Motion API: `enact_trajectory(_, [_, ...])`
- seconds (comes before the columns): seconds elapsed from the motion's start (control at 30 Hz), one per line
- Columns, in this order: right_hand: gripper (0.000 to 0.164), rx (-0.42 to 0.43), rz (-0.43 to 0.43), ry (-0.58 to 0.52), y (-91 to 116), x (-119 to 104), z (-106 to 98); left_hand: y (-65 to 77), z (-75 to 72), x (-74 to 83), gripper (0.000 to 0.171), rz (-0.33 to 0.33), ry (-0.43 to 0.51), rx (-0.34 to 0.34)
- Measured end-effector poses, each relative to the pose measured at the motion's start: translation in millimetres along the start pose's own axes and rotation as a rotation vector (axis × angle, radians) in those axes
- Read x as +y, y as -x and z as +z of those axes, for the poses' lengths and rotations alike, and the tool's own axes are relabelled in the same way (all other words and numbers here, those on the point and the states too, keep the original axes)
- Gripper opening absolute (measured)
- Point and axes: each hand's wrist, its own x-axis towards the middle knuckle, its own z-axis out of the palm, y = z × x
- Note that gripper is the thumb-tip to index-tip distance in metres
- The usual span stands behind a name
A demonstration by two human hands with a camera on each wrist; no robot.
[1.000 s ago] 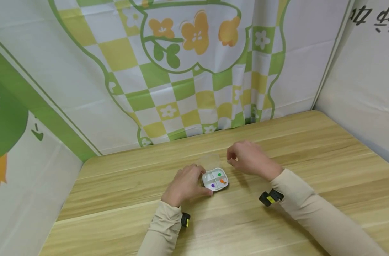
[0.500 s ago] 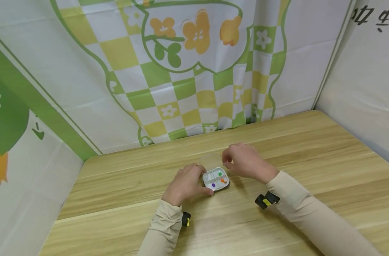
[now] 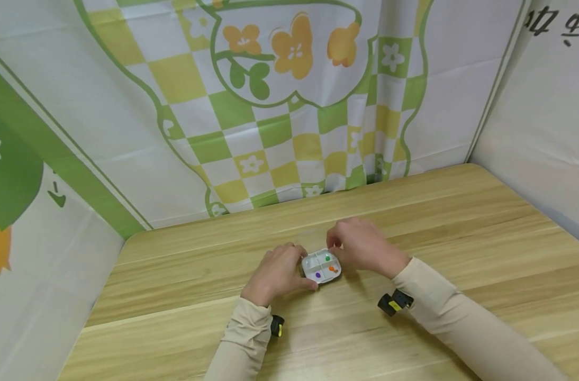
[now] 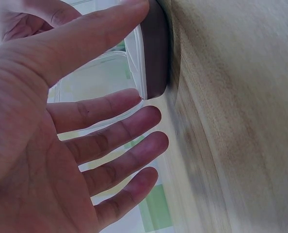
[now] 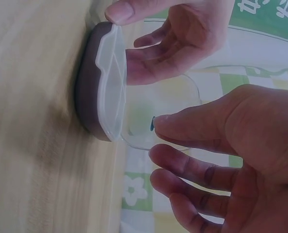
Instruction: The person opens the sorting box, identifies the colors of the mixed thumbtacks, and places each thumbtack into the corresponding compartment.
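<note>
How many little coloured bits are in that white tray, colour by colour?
In the white tray, held at its left side by the left hand, with the right hand at its far right corner:
Green bit: 1
Orange bit: 1
Purple bit: 1
Total: 3

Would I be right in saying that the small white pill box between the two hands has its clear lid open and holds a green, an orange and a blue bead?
Not quite: the third bead is purple, not blue, as the head view shows. The rest stands: the pill box sits between the left hand and the right hand, its clear lid open, holding a green bead and an orange bead.
</note>
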Motion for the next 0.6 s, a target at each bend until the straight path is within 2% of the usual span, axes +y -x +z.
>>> enact_trajectory(0.3, [0.007, 0.006, 0.014, -0.012, 2, -5, 5, 0.5, 1.7, -0.1, 0.063, 0.009, -0.006, 0.002])
enact_trajectory(0.6, [0.008, -0.048, 0.049, -0.033, 2, -10, 11, 1.0, 1.2, -0.1, 0.063, 0.012, 0.001, 0.01])
